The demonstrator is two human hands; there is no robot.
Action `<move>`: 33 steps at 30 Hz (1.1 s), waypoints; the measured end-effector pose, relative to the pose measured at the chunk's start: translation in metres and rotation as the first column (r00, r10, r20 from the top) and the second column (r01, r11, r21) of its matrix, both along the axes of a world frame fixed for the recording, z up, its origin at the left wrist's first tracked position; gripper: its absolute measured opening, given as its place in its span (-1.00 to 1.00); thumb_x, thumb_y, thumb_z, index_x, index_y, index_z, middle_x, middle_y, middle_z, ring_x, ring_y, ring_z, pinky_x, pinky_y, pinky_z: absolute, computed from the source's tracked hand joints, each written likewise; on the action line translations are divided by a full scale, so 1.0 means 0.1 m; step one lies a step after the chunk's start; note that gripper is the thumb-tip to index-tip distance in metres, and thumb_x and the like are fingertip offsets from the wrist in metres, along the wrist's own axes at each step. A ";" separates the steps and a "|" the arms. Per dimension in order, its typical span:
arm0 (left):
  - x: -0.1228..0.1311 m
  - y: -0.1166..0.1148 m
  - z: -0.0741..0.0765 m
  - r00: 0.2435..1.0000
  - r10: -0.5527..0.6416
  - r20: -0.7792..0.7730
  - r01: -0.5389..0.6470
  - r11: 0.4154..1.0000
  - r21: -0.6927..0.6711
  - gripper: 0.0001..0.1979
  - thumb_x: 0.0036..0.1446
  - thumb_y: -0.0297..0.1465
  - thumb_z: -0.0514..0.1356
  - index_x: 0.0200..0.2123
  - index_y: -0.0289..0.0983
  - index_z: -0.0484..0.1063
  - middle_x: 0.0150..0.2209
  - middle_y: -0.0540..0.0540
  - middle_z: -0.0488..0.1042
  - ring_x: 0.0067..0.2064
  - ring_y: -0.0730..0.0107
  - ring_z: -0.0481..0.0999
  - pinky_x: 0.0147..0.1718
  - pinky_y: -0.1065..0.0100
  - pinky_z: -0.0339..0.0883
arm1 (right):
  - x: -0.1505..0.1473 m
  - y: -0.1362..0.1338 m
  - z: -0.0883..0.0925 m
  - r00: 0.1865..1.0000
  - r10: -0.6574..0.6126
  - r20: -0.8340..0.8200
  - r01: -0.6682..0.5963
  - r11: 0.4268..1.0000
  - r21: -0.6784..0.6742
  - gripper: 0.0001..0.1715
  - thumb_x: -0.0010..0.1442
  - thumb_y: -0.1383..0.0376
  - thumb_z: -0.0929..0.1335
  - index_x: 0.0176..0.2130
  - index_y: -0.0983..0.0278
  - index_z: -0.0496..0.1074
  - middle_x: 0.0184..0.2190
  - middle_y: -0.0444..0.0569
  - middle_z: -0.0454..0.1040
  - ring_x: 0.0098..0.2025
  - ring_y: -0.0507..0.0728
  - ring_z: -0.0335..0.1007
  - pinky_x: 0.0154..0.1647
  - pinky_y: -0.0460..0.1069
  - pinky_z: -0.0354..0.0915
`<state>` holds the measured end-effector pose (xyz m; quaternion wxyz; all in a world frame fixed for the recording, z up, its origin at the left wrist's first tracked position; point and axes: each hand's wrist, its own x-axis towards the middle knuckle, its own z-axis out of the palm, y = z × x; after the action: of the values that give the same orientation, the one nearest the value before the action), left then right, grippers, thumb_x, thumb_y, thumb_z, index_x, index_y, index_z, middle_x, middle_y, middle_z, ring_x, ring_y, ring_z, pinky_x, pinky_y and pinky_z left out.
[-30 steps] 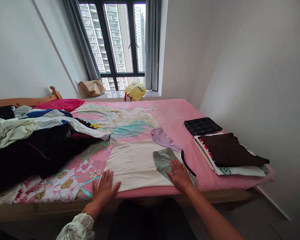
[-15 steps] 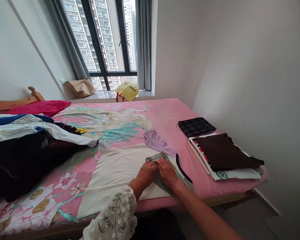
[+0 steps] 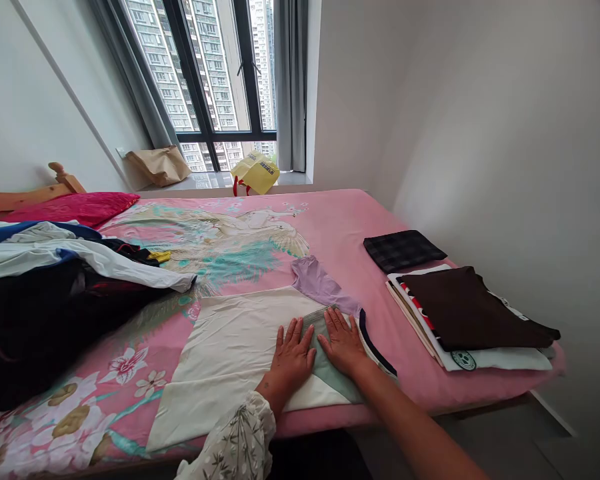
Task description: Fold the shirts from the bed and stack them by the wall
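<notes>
A cream T-shirt lies flat near the front edge of the bed. It has a lilac sleeve pointing away from me, a grey-green sleeve laid over its body, and a dark neckband on the right. My left hand rests on the shirt at the green sleeve's left edge, fingers spread. Palm down, my right hand presses on the green sleeve, its fingers also apart. Neither hand grips anything; the fabric under the palms is hidden.
To the right sits a stack of folded shirts with a brown one on top, and a folded dark checked cloth behind it. A heap of loose clothes covers the left side. A pink pillow lies by the headboard.
My hands were bunched together at the green sleeve's far end with fingers curled. Now they have moved apart and lie flat, and the sleeve is smoother. The view has shifted slightly.
</notes>
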<state>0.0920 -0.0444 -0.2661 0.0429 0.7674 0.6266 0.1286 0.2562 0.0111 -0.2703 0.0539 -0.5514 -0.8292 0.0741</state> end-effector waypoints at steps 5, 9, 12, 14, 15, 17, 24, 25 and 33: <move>-0.01 -0.01 -0.02 1.000 0.000 0.009 0.000 1.000 0.005 -0.47 0.20 -0.26 -0.02 0.24 -0.13 0.11 0.33 -0.15 -0.03 0.34 0.13 -0.13 0.25 -0.09 -0.30 | 0.00 0.00 -0.02 1.000 -0.014 0.012 0.013 1.000 0.023 -0.24 0.27 0.02 0.04 0.32 0.35 -0.12 0.35 -0.04 -0.26 0.37 0.18 -0.50 0.30 0.23 -0.52; -0.01 -0.03 -0.01 1.000 -0.007 0.018 0.007 1.000 0.001 -0.47 0.21 -0.25 -0.04 0.25 -0.12 0.09 0.34 -0.14 -0.07 0.35 0.15 -0.16 0.25 -0.09 -0.32 | -0.01 -0.02 0.01 0.999 -0.018 0.029 0.018 1.000 0.004 -0.23 0.27 0.02 0.04 0.32 0.34 -0.13 0.35 -0.05 -0.26 0.37 0.20 -0.50 0.30 0.23 -0.51; -0.02 -0.02 -0.01 1.000 -0.006 0.020 0.006 1.000 0.004 -0.47 0.21 -0.26 -0.03 0.26 -0.12 0.08 0.34 -0.14 -0.07 0.35 0.15 -0.16 0.25 -0.09 -0.32 | -0.02 -0.02 0.03 0.999 -0.022 0.035 0.022 1.000 -0.006 -0.23 0.27 0.03 0.04 0.32 0.35 -0.14 0.35 -0.05 -0.25 0.37 0.20 -0.49 0.30 0.24 -0.49; -0.02 -0.02 -0.01 1.000 -0.006 0.024 0.006 1.000 0.003 -0.46 0.20 -0.27 -0.02 0.25 -0.13 0.08 0.34 -0.14 -0.06 0.35 0.14 -0.15 0.25 -0.09 -0.32 | -0.03 -0.02 0.03 0.999 -0.022 0.037 0.022 1.000 -0.004 -0.23 0.27 0.03 0.05 0.32 0.34 -0.14 0.35 -0.04 -0.24 0.37 0.20 -0.49 0.30 0.25 -0.48; -0.02 -0.02 -0.02 1.000 -0.008 0.026 0.008 1.000 0.003 -0.46 0.20 -0.28 -0.01 0.25 -0.13 0.08 0.34 -0.14 -0.06 0.35 0.14 -0.15 0.25 -0.09 -0.32 | -0.03 -0.02 0.03 0.999 -0.022 0.038 0.023 1.000 -0.002 -0.23 0.27 0.02 0.05 0.32 0.34 -0.14 0.35 -0.04 -0.24 0.37 0.21 -0.48 0.30 0.25 -0.48; 0.00 -0.02 -0.02 0.999 -0.013 0.030 0.013 1.000 -0.003 -0.46 0.20 -0.28 -0.01 0.26 -0.13 0.08 0.34 -0.15 -0.06 0.35 0.13 -0.16 0.25 -0.10 -0.32 | -0.03 -0.02 0.03 0.999 -0.024 0.041 0.024 1.000 0.001 -0.23 0.26 0.02 0.05 0.32 0.34 -0.12 0.35 -0.04 -0.24 0.37 0.21 -0.47 0.30 0.25 -0.47; -0.24 0.03 0.14 0.994 -0.085 0.062 0.091 0.992 -0.093 -0.44 0.23 -0.13 -0.07 0.27 -0.09 0.02 0.35 -0.11 -0.12 0.35 0.17 -0.16 0.24 -0.08 -0.26 | -0.01 0.00 0.08 0.998 -0.019 0.053 0.021 0.999 -0.034 -0.25 0.26 0.03 0.07 0.31 0.33 -0.07 0.34 -0.03 -0.19 0.36 0.24 -0.39 0.29 0.26 -0.43; -0.36 0.06 0.17 0.995 -0.084 0.058 0.090 0.991 -0.099 -0.44 0.24 -0.12 -0.10 0.27 -0.08 0.00 0.35 -0.09 -0.12 0.35 0.19 -0.16 0.24 -0.07 -0.26 | 0.00 0.00 0.09 0.999 -0.017 0.044 0.018 1.000 -0.026 -0.26 0.26 0.04 0.07 0.31 0.32 -0.05 0.34 -0.03 -0.16 0.36 0.24 -0.38 0.29 0.27 -0.43; -1.70 0.45 0.18 0.989 0.110 -0.102 -0.132 0.959 -0.250 -0.41 0.23 -0.08 -0.13 0.28 -0.10 -0.01 0.35 -0.04 -0.15 0.36 0.22 -0.22 0.24 -0.03 -0.48 | -0.30 0.47 0.29 0.955 0.289 -0.070 -0.289 0.957 0.009 -0.37 0.32 0.09 -0.01 0.27 0.26 0.07 0.31 -0.07 -0.02 0.35 0.11 -0.24 0.31 0.08 -0.22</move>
<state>-0.0779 0.0008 -0.2478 0.1063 0.7205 0.6851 0.0153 0.2260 0.0582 -0.2409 0.0714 -0.4214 -0.8984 0.1009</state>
